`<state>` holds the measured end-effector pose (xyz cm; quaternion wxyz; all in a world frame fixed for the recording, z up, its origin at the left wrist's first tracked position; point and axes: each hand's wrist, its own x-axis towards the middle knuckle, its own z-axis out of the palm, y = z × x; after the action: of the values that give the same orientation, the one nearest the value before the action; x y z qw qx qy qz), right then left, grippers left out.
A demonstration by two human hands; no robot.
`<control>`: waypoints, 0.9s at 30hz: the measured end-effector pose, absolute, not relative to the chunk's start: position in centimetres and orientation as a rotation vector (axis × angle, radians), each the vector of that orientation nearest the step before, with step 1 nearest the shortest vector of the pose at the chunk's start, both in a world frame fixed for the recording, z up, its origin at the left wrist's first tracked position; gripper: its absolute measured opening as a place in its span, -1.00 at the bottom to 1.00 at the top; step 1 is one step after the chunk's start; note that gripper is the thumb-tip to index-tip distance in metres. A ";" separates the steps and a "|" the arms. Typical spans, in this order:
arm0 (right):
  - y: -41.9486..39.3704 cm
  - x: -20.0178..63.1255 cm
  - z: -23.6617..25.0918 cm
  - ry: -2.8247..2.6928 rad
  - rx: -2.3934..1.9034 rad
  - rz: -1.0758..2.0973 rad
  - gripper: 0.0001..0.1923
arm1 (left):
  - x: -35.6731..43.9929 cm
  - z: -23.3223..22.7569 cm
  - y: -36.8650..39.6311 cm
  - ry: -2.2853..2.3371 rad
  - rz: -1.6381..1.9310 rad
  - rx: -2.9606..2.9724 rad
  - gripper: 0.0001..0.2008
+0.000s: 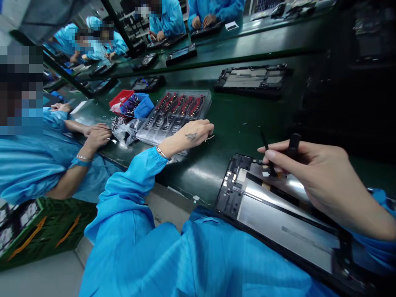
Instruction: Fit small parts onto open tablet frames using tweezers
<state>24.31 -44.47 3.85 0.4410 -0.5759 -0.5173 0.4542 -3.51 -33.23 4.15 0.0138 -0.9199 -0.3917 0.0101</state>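
My left hand (198, 133), a bracelet at its wrist, reaches over the near edge of a clear plastic tray (206, 99) of small black and red parts. Its fingers are closed, and a thin pale strip (209, 137) sticks out at the fingertips. At the right, my right hand (324, 173) pinches a slim black tool (271, 165) between thumb and fingers; its exact kind is unclear. That tool points down at the upper part of an opened tablet (235, 198) with silver panels and a black frame, which lies tilted at the bench's edge before me.
Red (122, 97) and blue bins (144, 105) stand behind a plastic bag (126, 132) of small parts. Another opened tablet (252, 78) lies farther back on the green bench (198, 177). A co-worker's hands (99, 136) are at left, above a green crate (46, 231).
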 end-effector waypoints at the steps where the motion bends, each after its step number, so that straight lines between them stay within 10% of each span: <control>1: -44.4 24.3 3.8 -1.282 -1.419 1.129 -0.59 | -3.7 4.4 -33.2 -1.218 0.035 -2.912 -0.70; 8: -44.3 24.3 3.6 -1.243 -1.341 1.172 -0.66 | -3.2 6.7 -33.9 -1.291 -0.091 -2.860 -0.61; 18: -44.1 24.2 3.1 -1.214 -1.202 1.210 -0.61 | 5.4 5.8 -37.2 -1.524 -1.583 -3.690 -0.65; 27: -43.4 25.9 5.5 -1.469 -1.149 0.811 -0.85 | 5.0 9.9 -35.6 -0.826 -0.475 -3.577 -0.74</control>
<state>25.90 -43.41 5.49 0.5261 -0.4807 -0.6142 0.3390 4.96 -35.62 9.87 -0.2765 -0.9286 -0.2145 -0.1232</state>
